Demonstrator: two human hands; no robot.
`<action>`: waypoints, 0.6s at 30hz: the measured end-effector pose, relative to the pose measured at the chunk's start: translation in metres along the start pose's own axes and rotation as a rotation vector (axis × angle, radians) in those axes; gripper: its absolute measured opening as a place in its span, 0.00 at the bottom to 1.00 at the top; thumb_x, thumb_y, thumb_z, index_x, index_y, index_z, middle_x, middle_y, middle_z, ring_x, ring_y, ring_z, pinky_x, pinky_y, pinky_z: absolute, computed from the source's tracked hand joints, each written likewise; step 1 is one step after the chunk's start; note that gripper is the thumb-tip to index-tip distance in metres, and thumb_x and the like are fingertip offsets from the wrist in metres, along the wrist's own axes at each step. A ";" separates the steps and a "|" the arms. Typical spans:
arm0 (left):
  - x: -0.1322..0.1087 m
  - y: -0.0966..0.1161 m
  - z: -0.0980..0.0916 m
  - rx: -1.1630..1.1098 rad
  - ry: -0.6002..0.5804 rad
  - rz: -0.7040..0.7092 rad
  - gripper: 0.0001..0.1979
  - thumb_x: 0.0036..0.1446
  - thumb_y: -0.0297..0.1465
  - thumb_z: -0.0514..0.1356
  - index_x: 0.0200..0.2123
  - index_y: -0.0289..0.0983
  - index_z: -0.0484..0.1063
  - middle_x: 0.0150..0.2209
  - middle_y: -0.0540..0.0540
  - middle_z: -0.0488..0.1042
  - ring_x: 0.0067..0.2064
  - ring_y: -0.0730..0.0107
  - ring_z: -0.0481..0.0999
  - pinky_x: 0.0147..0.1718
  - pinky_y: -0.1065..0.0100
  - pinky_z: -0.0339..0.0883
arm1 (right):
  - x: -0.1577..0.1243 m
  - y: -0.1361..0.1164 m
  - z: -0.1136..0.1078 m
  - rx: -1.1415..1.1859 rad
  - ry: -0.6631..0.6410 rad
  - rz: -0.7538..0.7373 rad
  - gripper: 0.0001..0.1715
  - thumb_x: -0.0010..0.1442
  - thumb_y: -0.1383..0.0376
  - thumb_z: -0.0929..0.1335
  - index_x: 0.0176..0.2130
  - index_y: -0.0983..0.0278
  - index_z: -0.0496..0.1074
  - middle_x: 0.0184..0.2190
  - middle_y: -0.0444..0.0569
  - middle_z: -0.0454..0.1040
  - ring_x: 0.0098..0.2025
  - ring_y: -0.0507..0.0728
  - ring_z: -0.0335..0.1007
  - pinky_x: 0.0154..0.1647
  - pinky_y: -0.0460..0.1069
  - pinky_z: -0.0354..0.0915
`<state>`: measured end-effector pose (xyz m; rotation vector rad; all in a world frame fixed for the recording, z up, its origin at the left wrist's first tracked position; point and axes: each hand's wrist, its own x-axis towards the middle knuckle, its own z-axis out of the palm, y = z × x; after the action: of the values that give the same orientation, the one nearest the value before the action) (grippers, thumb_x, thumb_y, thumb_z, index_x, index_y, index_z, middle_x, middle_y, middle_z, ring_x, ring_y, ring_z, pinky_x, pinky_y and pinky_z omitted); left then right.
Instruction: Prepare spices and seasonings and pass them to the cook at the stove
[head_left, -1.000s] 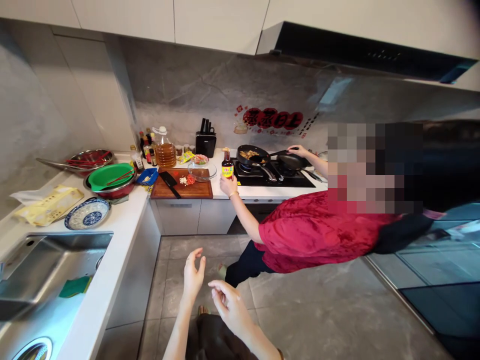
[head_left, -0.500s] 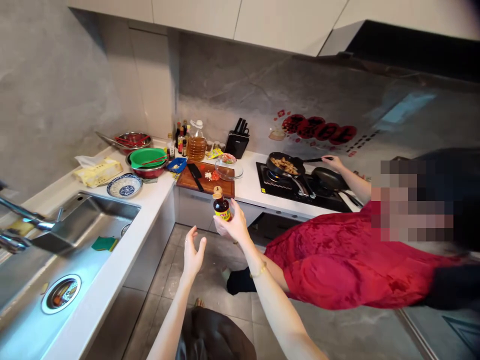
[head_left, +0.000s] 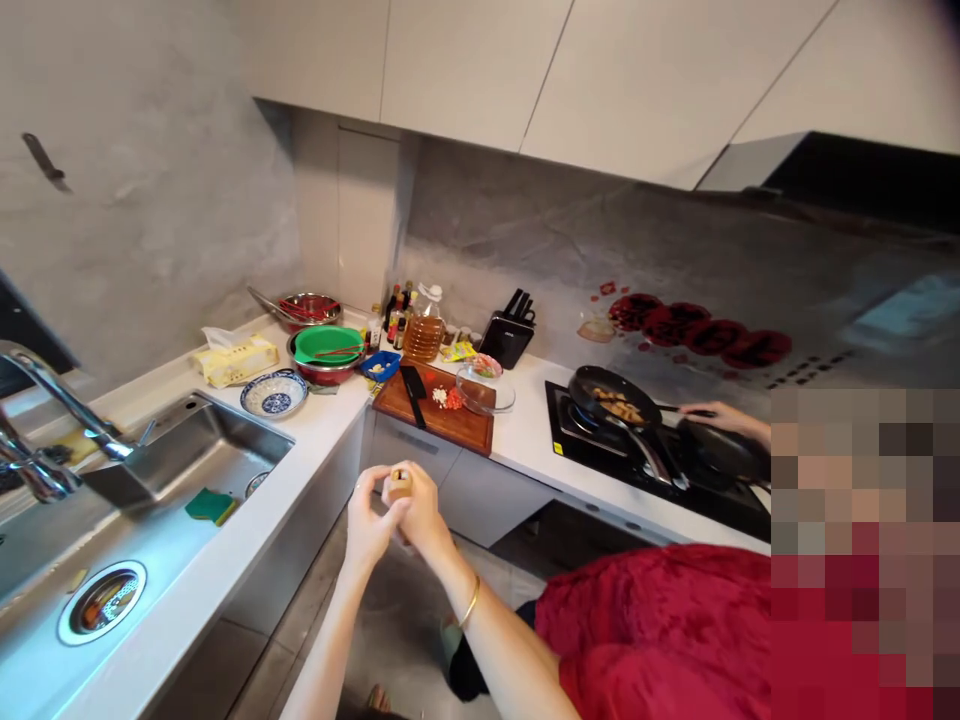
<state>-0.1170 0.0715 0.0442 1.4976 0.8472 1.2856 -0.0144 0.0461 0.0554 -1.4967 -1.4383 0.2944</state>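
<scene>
Both of my hands meet in front of me, above the floor between the counters. My right hand (head_left: 421,512) is wrapped around a small sauce bottle (head_left: 401,484), whose tan cap shows on top while fingers hide most of its dark body. From the other side my left hand (head_left: 367,522) closes in, its curved fingers and thumb at the cap. Beyond them a wooden cutting board (head_left: 390,400) bears a black cleaver (head_left: 413,397) and piles of chopped white and red bits (head_left: 448,399).
A co-worker in a red garment (head_left: 652,620) stands close at my right, a hand (head_left: 731,418) on the handle of a frying pan (head_left: 581,383) of browned food. At left is the sink (head_left: 225,425). A patterned plate (head_left: 251,400), green basin (head_left: 330,343) and oil jug (head_left: 424,335) stand along the counter.
My left hand, apart and spread before, has come to the bottle and closed at its cap. The bottle and my right hand are lower and further left in view. The view has tilted up.
</scene>
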 end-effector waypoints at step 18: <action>0.136 -0.018 -0.046 -0.248 0.065 -0.380 0.17 0.55 0.41 0.62 0.44 0.39 0.72 0.47 0.43 0.75 0.56 0.56 0.70 0.56 0.59 0.61 | 0.139 0.042 0.085 0.147 0.094 0.086 0.08 0.55 0.60 0.67 0.28 0.61 0.68 0.24 0.44 0.70 0.27 0.56 0.66 0.31 0.50 0.64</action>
<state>-0.1329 0.2137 0.0692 1.0458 0.9255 1.1114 -0.0149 0.2142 0.0454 -1.4353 -1.2538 0.3698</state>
